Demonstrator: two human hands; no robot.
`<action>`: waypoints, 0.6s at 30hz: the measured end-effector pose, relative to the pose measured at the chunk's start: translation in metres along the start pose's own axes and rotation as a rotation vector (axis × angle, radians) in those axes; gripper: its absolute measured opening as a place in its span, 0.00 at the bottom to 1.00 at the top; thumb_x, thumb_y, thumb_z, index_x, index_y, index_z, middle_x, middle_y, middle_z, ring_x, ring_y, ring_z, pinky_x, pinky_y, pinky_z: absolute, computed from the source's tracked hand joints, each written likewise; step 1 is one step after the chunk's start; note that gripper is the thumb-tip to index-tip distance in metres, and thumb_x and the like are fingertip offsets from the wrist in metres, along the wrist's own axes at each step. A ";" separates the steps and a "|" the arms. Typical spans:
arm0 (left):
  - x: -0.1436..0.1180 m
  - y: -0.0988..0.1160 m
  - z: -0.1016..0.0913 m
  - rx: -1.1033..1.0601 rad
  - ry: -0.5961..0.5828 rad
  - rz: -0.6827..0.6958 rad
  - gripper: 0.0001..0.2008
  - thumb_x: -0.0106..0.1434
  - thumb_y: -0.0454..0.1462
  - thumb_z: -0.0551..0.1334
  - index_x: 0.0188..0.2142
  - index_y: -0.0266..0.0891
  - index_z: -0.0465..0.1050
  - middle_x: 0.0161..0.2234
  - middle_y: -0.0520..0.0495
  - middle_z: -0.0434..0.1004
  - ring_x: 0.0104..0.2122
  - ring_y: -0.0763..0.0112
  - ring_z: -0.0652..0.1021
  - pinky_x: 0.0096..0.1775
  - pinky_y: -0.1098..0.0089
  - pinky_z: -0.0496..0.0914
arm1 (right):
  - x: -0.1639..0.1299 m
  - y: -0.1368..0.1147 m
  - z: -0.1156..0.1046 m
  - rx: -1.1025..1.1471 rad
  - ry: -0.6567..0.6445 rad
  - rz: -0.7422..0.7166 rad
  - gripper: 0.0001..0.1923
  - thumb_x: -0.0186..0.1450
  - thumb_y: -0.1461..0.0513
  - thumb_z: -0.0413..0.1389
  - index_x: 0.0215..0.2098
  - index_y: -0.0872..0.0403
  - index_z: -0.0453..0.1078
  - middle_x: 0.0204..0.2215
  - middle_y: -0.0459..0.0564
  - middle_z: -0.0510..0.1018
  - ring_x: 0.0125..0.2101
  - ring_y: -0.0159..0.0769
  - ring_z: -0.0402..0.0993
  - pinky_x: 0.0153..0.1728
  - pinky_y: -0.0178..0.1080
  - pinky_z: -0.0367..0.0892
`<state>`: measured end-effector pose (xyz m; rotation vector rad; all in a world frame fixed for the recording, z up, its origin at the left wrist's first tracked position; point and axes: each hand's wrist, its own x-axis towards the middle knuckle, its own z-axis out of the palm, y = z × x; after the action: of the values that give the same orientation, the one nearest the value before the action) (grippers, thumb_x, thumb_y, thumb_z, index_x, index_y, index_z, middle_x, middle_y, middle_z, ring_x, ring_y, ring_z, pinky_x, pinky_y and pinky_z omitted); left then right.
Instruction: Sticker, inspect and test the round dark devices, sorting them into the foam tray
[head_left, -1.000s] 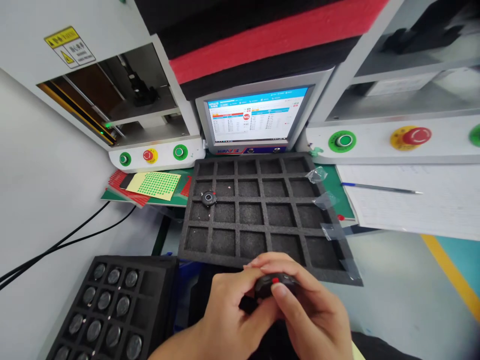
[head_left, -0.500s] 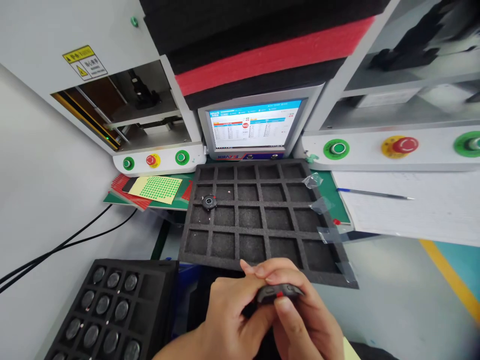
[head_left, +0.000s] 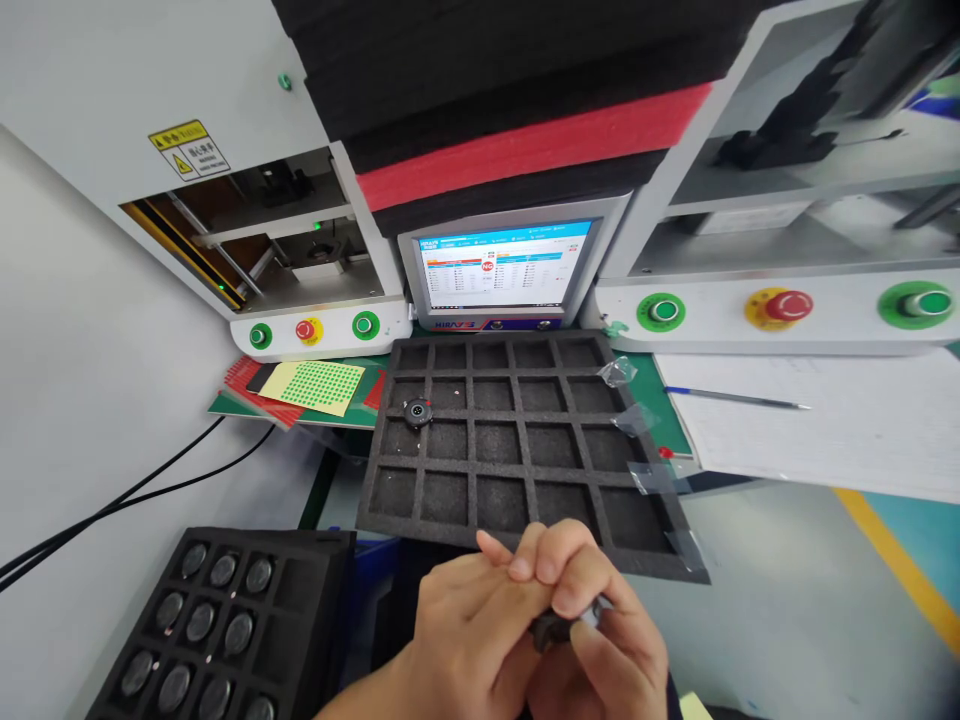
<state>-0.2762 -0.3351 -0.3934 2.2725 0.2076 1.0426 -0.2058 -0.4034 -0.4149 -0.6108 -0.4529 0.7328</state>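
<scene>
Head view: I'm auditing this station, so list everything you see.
middle tray: 1, dark grey, centre
loose device: 1, black, middle tray's left
tape: several, clear, middle tray's right
lower tray: 1, black, lower left
round pieces: at least 10, dark, lower tray
monitor: 1, grey, behind middle tray
machines: 2, white, beside monitor
slabs: several, black, red, above monitor
buttons: 4 green, 2 red, machine fronts
label: 1, yellow, white, left machine
dotted sheet: 1, yellow, left
papers: count unclear, white, right
pen: 1, blue end, on papers
cables: 2, black, left
held device: 1, dark, lower centre
left hand, right hand: 1 each, bare, lower centre
</scene>
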 end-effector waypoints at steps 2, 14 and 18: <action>0.000 0.000 0.000 -0.001 0.002 0.010 0.14 0.73 0.36 0.50 0.41 0.33 0.74 0.29 0.43 0.82 0.25 0.68 0.81 0.27 0.73 0.72 | 0.001 0.000 0.003 0.020 0.005 -0.011 0.05 0.66 0.63 0.59 0.32 0.50 0.75 0.31 0.46 0.70 0.35 0.32 0.72 0.51 0.47 0.76; -0.002 0.001 -0.005 0.034 0.000 -0.030 0.14 0.72 0.39 0.52 0.43 0.37 0.75 0.27 0.45 0.81 0.23 0.67 0.80 0.25 0.72 0.71 | 0.004 -0.002 0.008 -0.037 -0.027 -0.031 0.06 0.66 0.58 0.60 0.33 0.51 0.75 0.32 0.47 0.69 0.35 0.32 0.74 0.47 0.44 0.78; -0.004 0.001 -0.006 0.047 0.011 -0.009 0.14 0.72 0.38 0.51 0.44 0.37 0.75 0.26 0.45 0.81 0.22 0.67 0.79 0.24 0.72 0.71 | 0.003 0.000 0.009 -0.038 -0.031 -0.048 0.07 0.67 0.58 0.59 0.32 0.51 0.74 0.31 0.47 0.69 0.34 0.32 0.73 0.49 0.46 0.77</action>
<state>-0.2830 -0.3349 -0.3921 2.3060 0.2488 1.0564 -0.2091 -0.3977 -0.4082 -0.6226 -0.5095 0.6900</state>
